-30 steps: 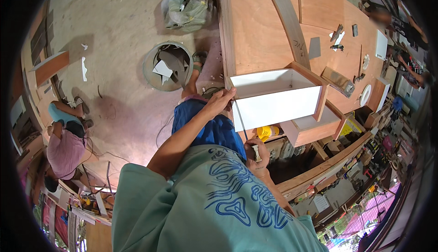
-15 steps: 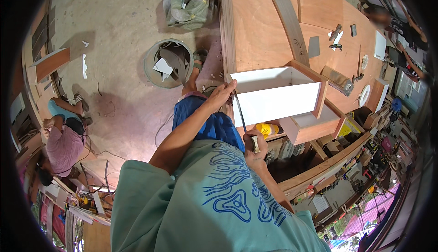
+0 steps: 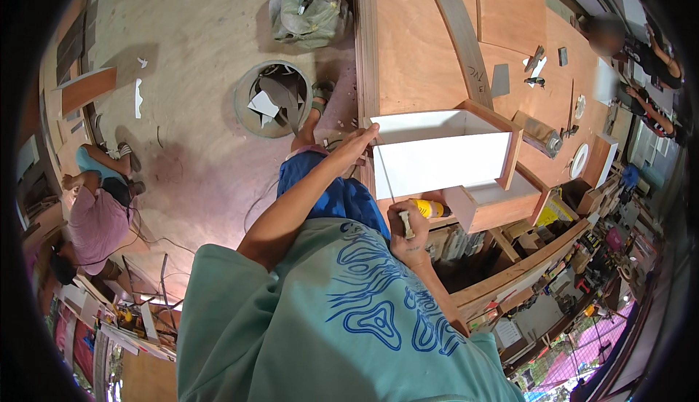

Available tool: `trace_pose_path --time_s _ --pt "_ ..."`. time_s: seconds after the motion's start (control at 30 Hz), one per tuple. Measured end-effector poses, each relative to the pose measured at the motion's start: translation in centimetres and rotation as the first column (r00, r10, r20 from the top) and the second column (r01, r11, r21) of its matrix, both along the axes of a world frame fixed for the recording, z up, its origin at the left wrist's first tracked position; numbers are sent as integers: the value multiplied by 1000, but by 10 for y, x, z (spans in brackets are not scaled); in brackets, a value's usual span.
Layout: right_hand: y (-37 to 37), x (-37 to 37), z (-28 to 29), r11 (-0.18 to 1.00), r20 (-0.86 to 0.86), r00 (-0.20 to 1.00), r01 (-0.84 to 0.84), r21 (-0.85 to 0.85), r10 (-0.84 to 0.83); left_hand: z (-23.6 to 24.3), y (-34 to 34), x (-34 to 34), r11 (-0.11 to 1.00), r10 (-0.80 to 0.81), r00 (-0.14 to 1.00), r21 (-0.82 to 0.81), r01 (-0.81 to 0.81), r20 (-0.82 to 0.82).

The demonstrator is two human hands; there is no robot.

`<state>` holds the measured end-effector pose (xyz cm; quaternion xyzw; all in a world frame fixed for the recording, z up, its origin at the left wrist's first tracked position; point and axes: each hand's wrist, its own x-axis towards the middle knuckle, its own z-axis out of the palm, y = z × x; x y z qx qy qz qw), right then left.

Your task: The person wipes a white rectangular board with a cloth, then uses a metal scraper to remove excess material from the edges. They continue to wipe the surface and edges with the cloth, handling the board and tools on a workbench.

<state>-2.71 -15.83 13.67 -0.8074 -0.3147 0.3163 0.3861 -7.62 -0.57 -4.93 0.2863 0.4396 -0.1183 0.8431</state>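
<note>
A white-faced wooden drawer box rests on the bench at its near edge, partly above a second drawer. My left hand grips the left end of the upper drawer, with its fingertips at the top corner. My right hand is closed round the pale handle of a long thin file. The blade runs from that fist up along the drawer's left end toward my left hand. Its far tip is hard to make out. Just right of the fist lies a yellow bottle.
A bucket of offcuts and a grey-green sack stand on the floor to the left. Hand tools and a metal can lie on the plywood bench. One person sits at far left; another is at far right.
My right hand has shifted slightly with the file, whose blade now looks thinner and lighter than before. My left hand stays on the drawer. The whole view has moved a little.
</note>
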Motion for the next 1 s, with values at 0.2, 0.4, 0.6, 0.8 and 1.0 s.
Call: trace_pose_path --time_s 0.2,0.4,0.6,0.8,1.0 --pt "-9 10 7 991 23 991 -132 -27 133 -1 -19 -17 980 144 989 -144 -138 30" --pt "-24 5 -12 994 36 994 -103 44 102 -12 -27 -13 971 210 977 -124 -203 46" --pt "-33 -4 -26 998 -6 1000 4 65 -3 -19 -28 -8 978 196 980 -79 -192 45" --pt "-34 -7 -31 997 -34 999 40 73 -37 -38 -35 -6 979 193 981 -77 -190 36" --pt "-40 -7 -50 997 -68 996 66 28 -64 -46 -44 -5 979 200 980 -27 -201 -11"
